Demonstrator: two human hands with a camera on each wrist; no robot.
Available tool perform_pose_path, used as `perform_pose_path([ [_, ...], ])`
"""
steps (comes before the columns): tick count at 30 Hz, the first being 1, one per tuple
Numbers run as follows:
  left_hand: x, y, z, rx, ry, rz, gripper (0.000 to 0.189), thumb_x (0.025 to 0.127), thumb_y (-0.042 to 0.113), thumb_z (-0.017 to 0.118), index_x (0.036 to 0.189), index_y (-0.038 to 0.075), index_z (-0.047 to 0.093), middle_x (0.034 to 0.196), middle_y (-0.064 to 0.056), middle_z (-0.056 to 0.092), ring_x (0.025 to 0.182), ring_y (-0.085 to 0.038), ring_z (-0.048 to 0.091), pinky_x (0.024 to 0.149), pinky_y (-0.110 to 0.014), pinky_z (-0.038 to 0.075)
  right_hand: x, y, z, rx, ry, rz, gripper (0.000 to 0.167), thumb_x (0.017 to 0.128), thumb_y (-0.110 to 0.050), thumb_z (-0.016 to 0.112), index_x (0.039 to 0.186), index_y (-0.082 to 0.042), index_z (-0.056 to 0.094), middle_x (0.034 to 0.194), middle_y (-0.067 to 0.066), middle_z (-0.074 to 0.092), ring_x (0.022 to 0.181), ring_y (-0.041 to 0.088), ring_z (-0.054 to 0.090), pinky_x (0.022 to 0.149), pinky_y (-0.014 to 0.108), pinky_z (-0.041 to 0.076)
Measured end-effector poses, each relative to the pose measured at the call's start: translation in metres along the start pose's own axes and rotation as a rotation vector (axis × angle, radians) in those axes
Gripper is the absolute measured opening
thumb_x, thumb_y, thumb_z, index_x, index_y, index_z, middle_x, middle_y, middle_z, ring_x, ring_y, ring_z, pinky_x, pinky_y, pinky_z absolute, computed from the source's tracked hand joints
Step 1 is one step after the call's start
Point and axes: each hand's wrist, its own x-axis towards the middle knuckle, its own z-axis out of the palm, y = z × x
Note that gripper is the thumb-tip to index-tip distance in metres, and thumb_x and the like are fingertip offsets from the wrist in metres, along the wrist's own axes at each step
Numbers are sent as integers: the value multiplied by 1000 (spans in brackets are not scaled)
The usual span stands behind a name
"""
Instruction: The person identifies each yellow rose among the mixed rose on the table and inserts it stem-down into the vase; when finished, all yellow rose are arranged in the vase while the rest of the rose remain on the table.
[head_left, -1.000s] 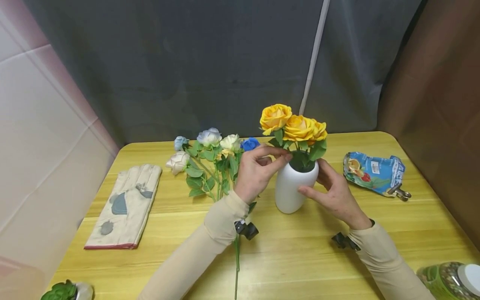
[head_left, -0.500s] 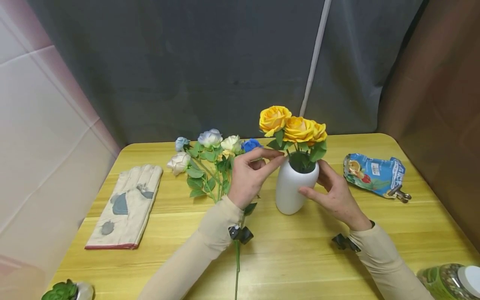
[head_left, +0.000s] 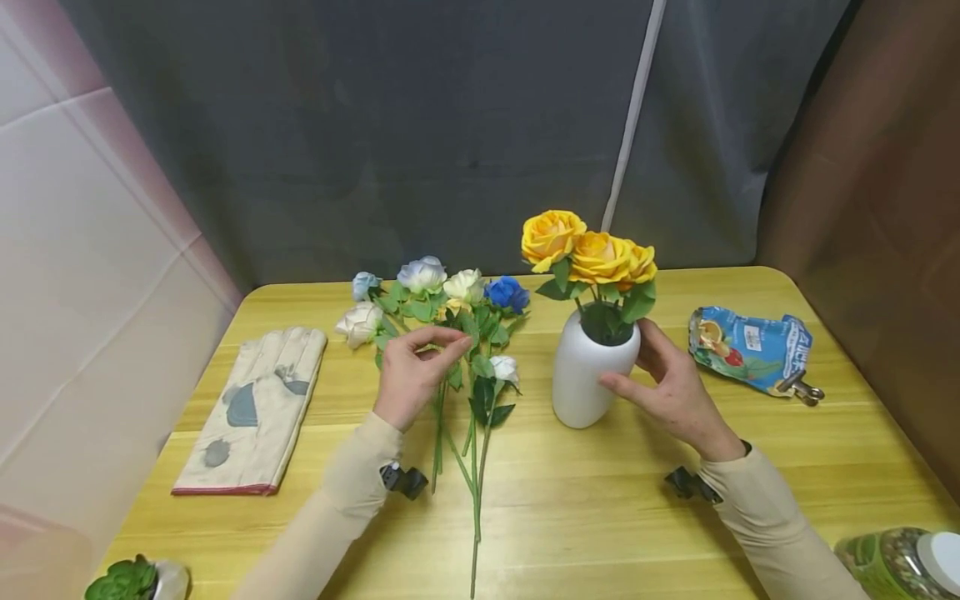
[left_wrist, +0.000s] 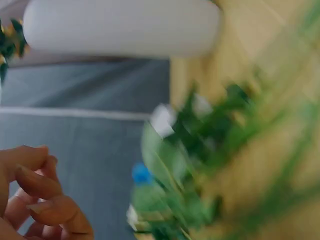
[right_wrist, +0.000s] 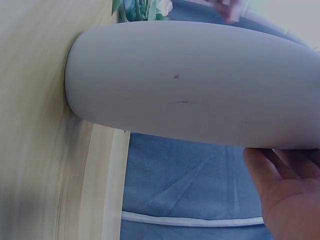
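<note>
A white vase [head_left: 592, 375] stands upright on the table, with several yellow roses [head_left: 600, 257] and their green leaves rising from its mouth. My right hand [head_left: 678, 396] grips the vase from the right, thumb at the front and fingers behind. The right wrist view shows the vase wall [right_wrist: 185, 85] up close. Over the loose flowers hangs my left hand [head_left: 420, 371], its fingers [left_wrist: 50, 200] loosely curled and holding nothing. Beneath and beyond it lie white, pale blue and blue flowers [head_left: 507, 294], stems toward me. The left wrist view is blurred.
A folded pair of cloth gloves [head_left: 251, 412] lies on the left. On the right is a blue pouch [head_left: 750, 348] with a metal clip. A jar with a white lid [head_left: 892, 558] and a small potted succulent [head_left: 131, 579] occupy the near corners.
My left hand has left the roses at the vase mouth and moved left and toward me, over the loose flowers. My right hand keeps its grip on the vase.
</note>
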Motion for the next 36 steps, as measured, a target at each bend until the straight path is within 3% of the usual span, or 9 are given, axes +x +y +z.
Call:
perform_pose_path([
  [2, 0, -13, -9, 99, 8, -31, 18, 91, 26, 81, 101, 11, 81, 100, -8, 77, 76, -18, 69, 63, -23, 50, 0, 0, 0, 3, 1, -2, 78, 90, 2, 74, 157, -18, 40, 150, 11, 53, 131, 4, 55, 105, 16, 45],
  [6, 0, -33, -22, 246, -34, -74, 20, 92, 26, 80, 102, 9, 80, 101, -10, 78, 87, -21, 71, 77, -29, 53, 0, 0, -1, 5, 4, -2, 77, 90, 2, 74, 157, -18, 40, 149, 10, 53, 130, 5, 55, 105, 16, 46],
  [9, 1, -44, -28, 294, -95, -111, 22, 92, 26, 78, 103, 7, 79, 97, -11, 78, 80, -18, 68, 75, -30, 52, 1, 0, -1, 7, 7, -4, 77, 90, 3, 74, 157, -17, 41, 148, 10, 54, 130, 6, 56, 105, 16, 46],
  [14, 1, -56, -30, 272, -184, -202, 25, 94, 25, 76, 107, 3, 78, 82, -12, 76, 58, -11, 62, 56, -26, 50, 0, 0, -1, 11, 10, -2, 77, 90, 3, 74, 156, -17, 41, 148, 11, 54, 130, 6, 56, 105, 17, 46],
  [17, 2, -61, -29, 242, -215, -243, 25, 95, 23, 76, 109, 2, 77, 77, -10, 75, 53, -10, 59, 50, -25, 48, 0, 0, -1, 5, 12, 1, 77, 90, 2, 75, 157, -17, 41, 148, 11, 54, 130, 7, 56, 105, 18, 47],
  [24, 4, -64, -27, 225, -245, -299, 27, 95, 23, 76, 111, 2, 77, 83, -7, 77, 56, -9, 61, 53, -24, 49, -1, -3, 1, -18, 19, 25, 81, 90, 0, 76, 158, -21, 38, 152, 8, 52, 131, 6, 55, 104, 18, 47],
  [31, 8, -65, -23, 236, -254, -278, 27, 95, 23, 76, 112, 2, 77, 94, -11, 79, 63, -10, 63, 58, -25, 51, -1, -6, 4, -60, 51, 34, 84, 89, -2, 78, 159, -22, 37, 154, 5, 50, 133, 7, 54, 103, 18, 47],
  [36, 10, -68, -21, 249, -268, -264, 25, 94, 23, 76, 110, 3, 77, 98, -11, 79, 79, -15, 67, 67, -27, 50, -1, -9, 7, -88, 76, 32, 82, 86, -2, 81, 156, -17, 40, 151, 4, 51, 133, 19, 55, 106, 38, 51],
])
